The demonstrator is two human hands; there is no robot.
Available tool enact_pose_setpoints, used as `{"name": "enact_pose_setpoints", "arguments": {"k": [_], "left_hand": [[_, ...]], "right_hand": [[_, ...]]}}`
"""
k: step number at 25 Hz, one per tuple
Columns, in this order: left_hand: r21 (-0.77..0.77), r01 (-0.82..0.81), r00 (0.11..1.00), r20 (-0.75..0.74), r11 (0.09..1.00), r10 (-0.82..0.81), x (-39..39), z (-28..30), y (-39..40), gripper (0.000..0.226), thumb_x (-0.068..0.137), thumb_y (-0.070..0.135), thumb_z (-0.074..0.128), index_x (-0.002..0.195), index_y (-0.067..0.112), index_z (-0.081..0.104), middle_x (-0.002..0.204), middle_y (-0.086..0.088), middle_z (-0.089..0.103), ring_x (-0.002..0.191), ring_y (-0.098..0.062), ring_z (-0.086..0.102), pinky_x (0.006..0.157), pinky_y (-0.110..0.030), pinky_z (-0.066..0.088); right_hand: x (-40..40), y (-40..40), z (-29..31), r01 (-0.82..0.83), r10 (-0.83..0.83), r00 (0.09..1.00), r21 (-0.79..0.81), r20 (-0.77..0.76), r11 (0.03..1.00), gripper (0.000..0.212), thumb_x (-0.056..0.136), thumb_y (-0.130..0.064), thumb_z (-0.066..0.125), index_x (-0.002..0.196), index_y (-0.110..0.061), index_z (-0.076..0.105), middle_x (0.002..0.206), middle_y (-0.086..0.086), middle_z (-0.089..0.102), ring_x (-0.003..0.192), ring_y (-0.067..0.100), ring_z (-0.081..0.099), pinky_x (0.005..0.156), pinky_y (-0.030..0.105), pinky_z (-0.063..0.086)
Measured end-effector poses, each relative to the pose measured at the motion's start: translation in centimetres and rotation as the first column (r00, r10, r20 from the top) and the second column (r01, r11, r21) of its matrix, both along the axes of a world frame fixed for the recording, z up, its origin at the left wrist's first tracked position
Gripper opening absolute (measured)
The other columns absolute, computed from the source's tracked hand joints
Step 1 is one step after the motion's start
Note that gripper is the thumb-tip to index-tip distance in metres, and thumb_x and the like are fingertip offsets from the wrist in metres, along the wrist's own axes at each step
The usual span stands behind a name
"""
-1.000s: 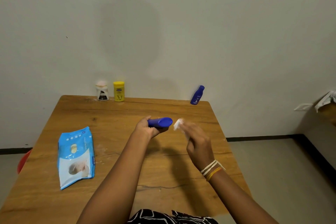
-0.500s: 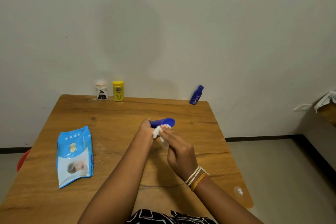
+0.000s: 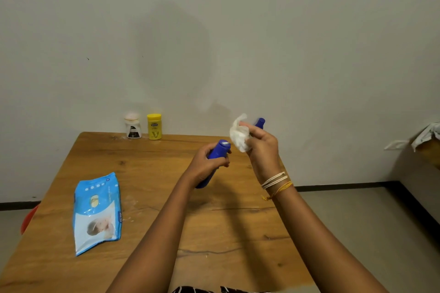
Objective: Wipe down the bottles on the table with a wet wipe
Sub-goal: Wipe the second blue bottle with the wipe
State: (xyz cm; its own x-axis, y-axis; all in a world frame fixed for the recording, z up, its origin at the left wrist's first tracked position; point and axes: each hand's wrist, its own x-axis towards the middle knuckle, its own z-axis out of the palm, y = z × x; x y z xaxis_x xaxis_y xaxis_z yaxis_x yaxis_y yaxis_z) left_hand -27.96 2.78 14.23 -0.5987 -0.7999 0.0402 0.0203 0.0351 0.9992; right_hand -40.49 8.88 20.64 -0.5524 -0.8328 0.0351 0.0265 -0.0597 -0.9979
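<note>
My left hand (image 3: 205, 166) grips a dark blue bottle (image 3: 219, 150) above the middle of the wooden table (image 3: 152, 188), its cap end tilted up and away from me. My right hand (image 3: 263, 146) is raised just right of it, fingers closed on a crumpled white wet wipe (image 3: 239, 135); the wipe is apart from that bottle. A second blue bottle (image 3: 260, 123) stands at the table's back right, mostly hidden behind my right hand. A yellow bottle (image 3: 154, 126) and a small white-capped jar (image 3: 132, 125) stand at the back edge by the wall.
A blue pack of wet wipes (image 3: 97, 211) lies flat on the left part of the table. The wall runs right behind the table's far edge. Something red (image 3: 28, 219) shows beside the left edge. A box (image 3: 428, 147) sits at the far right.
My right hand lifted the wipe off the bottle, up and to the right. My left hand turned the blue bottle from lying sideways to pointing cap-end up and away.
</note>
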Motion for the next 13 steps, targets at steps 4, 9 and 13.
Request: {"name": "enact_pose_setpoints", "arguments": {"k": [4, 9, 13], "left_hand": [[-0.012, -0.065, 0.998, -0.017, 0.998, 0.065, -0.1, 0.3, 0.4, 0.034, 0.074, -0.017, 0.057, 0.088, 0.014, 0.061, 0.079, -0.003, 0.061, 0.064, 0.001, 0.059, 0.056, -0.012, 0.048], [0.047, -0.127, 0.99, -0.054, 0.991, 0.129, -0.2, -0.6, 0.5, 0.044, 0.075, -0.014, 0.061, 0.098, 0.023, 0.056, 0.093, -0.001, 0.062, 0.083, -0.01, 0.06, 0.067, -0.013, 0.052], [0.002, -0.121, 0.992, -0.028, 0.993, 0.121, -0.2, -1.5, 0.6, 0.037, 0.074, -0.011, 0.065, 0.107, 0.004, 0.061, 0.102, -0.014, 0.066, 0.093, -0.017, 0.063, 0.079, -0.029, 0.054]], "right_hand": [[1.6, 1.2, -1.0, -0.266, 0.269, 0.721, 0.104, -0.639, 0.958, 0.043, 0.086, 0.001, 0.057, 0.124, -0.017, 0.059, 0.124, -0.004, 0.061, 0.114, 0.007, 0.056, 0.091, 0.011, 0.046], [2.3, 1.9, -1.6, -0.169, 0.22, 0.292, 0.176, -0.931, 0.97, 0.052, 0.081, 0.009, 0.061, 0.128, -0.011, 0.057, 0.134, 0.009, 0.056, 0.126, 0.021, 0.05, 0.105, 0.034, 0.044], [2.8, 3.4, -2.3, -0.111, 0.039, 0.243, 0.013, -0.969, 0.994, 0.04, 0.07, 0.009, 0.071, 0.106, -0.008, 0.071, 0.106, 0.013, 0.071, 0.098, 0.026, 0.068, 0.083, 0.037, 0.057]]}}
